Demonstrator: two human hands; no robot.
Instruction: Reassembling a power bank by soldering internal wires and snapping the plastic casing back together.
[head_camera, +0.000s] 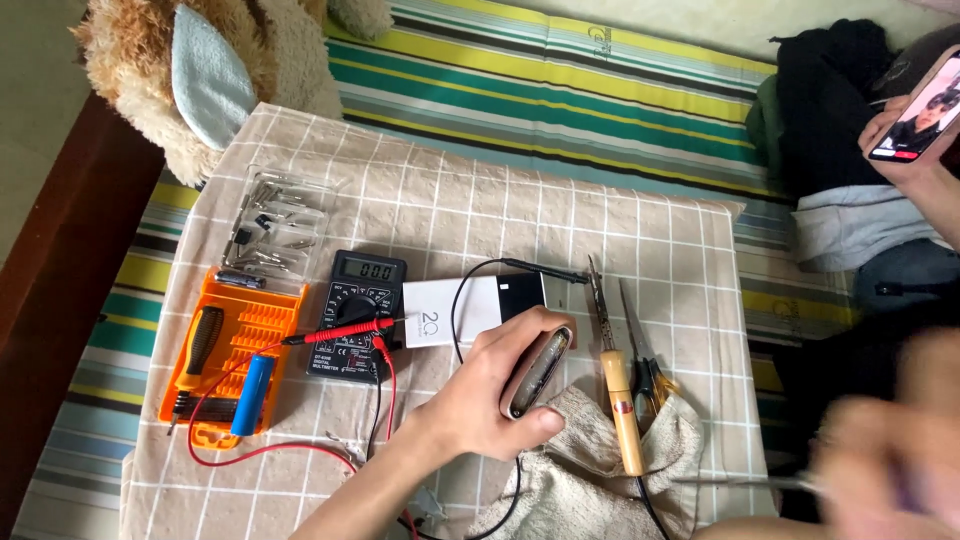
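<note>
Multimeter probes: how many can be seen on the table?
2. The red probe lies across the black multimeter; the black probe lies past the white box. No others show.

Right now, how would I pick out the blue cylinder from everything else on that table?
Start at the checked tablecloth and go to its left edge, where an orange tool case lies open beside the black multimeter. The blue cylinder lies on the case's lower part. It is the only blue thing there, right of the black-handled screwdriver.
</note>
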